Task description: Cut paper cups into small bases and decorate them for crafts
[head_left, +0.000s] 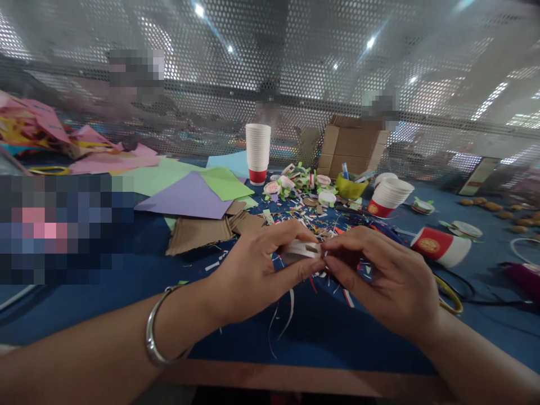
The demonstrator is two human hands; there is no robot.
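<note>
A small white paper piece (300,251) with a slot-like opening is pinched between the thumb and fingers of my left hand (248,270). My right hand (388,281) meets its right end, with thumb and fingertips pressed together; what lies between them is too small to make out. Paper scraps (291,216) in white, red and green are scattered beneath and behind both hands. Beyond them sits a pile of small round paper pieces (327,198) with green tabs.
A tall stack of paper cups (258,152) stands at the back. Coloured paper sheets (189,197) and torn cardboard (198,233) lie left. On the right are a cup stack (386,197), a tipped cup (441,246), yellow-handled scissors (449,295) and a yellow-green bowl (350,187).
</note>
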